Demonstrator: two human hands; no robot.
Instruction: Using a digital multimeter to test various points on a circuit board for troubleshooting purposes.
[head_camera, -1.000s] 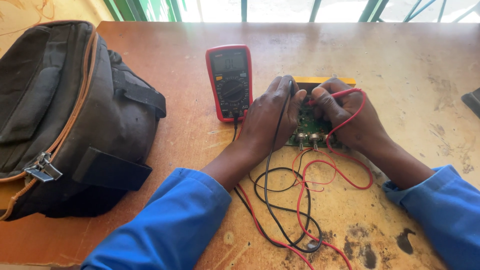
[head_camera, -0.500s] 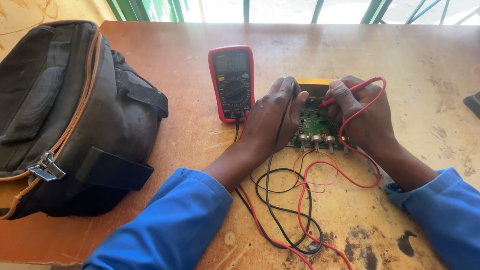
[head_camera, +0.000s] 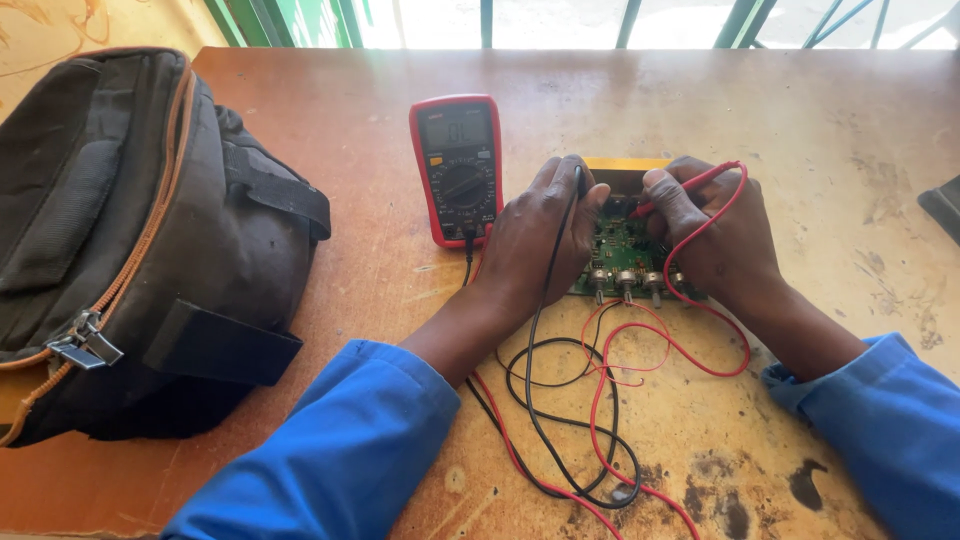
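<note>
Hands grip probes over the board (head_camera: 622, 250): left hand (head_camera: 540, 240) pinches the black probe (head_camera: 578, 182), right hand (head_camera: 720, 245) the red probe (head_camera: 685, 188), beside the meter (head_camera: 457, 168).

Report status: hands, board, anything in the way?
Left hand holds black probe, right hand red probe, both on circuit board. Leads tangled below; meter alongside.

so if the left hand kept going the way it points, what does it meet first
Probably the yellow part at the far edge of the green circuit board, just past the left hand and its black probe; depth is unclear.
</note>
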